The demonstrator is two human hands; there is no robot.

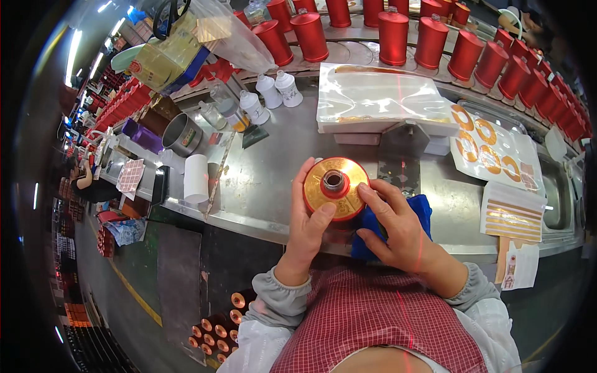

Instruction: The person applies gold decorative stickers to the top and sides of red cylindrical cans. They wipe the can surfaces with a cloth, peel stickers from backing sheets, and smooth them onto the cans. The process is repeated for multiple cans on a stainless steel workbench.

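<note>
A red bottle (336,214) with a dark, open neck is tilted toward me at the front edge of the metal bench. A gold ring-shaped decal (319,174) lies around the neck on its shoulder. My left hand (306,217) is wrapped round the bottle's left side, its thumb resting on the gold ring. On the other side, the fingertips of my right hand (398,227) press on the ring's right edge, with the thumb lower down by the bottle. A blue cloth (424,211) lies under and behind my right hand.
Red bottles (393,37) line a curved conveyor at the back. A glossy decal sheet pile (379,99) sits on a stand. At right lie a sheet of gold rings (463,146) and a striped sheet (513,211). White bottles (289,89), a metal cup (181,135) and a white roll (196,178) stand left.
</note>
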